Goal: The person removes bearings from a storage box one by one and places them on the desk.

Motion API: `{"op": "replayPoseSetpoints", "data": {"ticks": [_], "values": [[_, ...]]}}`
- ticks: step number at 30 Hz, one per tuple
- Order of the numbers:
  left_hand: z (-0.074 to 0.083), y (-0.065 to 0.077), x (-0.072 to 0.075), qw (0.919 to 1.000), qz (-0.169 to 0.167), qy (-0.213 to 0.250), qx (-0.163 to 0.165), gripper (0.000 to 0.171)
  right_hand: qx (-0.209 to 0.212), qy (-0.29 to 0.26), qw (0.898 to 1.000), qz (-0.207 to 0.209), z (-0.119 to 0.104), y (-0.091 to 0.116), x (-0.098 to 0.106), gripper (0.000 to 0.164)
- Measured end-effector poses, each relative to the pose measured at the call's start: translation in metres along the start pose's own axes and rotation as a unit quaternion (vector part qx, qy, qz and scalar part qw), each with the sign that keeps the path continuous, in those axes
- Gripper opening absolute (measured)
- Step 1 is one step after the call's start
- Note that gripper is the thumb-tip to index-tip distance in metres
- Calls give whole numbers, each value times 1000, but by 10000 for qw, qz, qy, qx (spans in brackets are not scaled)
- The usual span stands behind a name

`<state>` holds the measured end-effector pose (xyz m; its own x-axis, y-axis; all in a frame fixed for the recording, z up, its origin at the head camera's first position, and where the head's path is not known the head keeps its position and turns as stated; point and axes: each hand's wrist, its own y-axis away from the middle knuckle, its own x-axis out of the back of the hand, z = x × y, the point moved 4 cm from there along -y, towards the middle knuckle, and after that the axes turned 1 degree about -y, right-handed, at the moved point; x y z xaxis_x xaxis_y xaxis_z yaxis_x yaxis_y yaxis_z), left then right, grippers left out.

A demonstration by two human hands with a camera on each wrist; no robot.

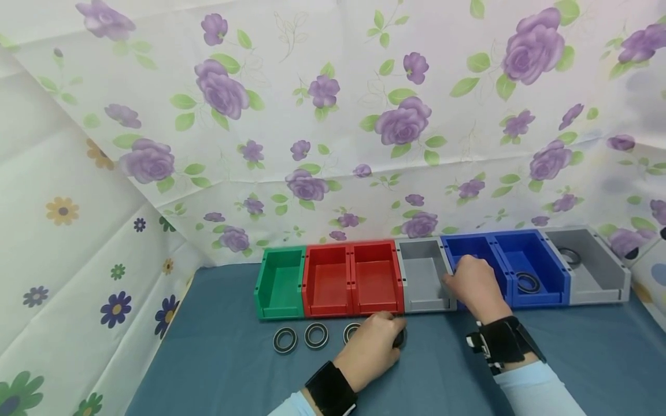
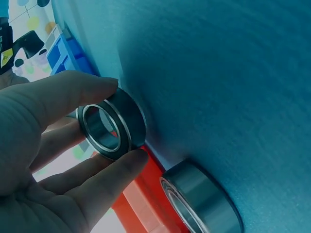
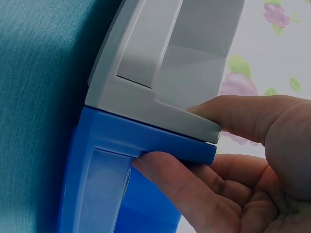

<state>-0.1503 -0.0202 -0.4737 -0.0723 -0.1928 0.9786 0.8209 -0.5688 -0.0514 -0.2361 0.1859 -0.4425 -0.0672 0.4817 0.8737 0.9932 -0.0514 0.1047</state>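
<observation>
- One bearing (image 2: 129,119) pinched in the left hand (image 1: 372,349): thumb on one side of the rim, fingertips on the other, gap just the ring's width.
- It sits out at the fingertips, clear of the palm. Fingers cover part of the rim; head view gives only a dark sliver past the hand. Can't tell if it touches the table (image 1: 218,346).
- Round, so axis = bore: tilted toward the palm side in left wrist view, one face showing.
- Location: in front of the bin row, near where right red bin (image 1: 377,274) meets middle gray bin (image 3: 141,109).
- Right hand (image 1: 477,286) pinches adjoining walls: thumb in middle gray bin, finger inside left blue bin (image 3: 155,138), whose interior is mostly hidden.
- Three loose bearings (image 1: 276,340) left of the left hand, nearest partly covered.
- One bearing each in right blue bin (image 1: 538,297), far-right gray bin (image 1: 600,297).
</observation>
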Motion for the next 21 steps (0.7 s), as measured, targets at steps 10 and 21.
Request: {"op": "replayPoseSetpoints", "data": {"ticks": [10, 21], "values": [[1, -1, -1, 9998, -172, -103, 19, 37, 26, -1, 10000, 34, 0, -1, -1, 33], [-1, 0, 0, 9995, -256, 77, 138, 24, 95, -26, 9999, 71, 0, 1, -1, 36]]}}
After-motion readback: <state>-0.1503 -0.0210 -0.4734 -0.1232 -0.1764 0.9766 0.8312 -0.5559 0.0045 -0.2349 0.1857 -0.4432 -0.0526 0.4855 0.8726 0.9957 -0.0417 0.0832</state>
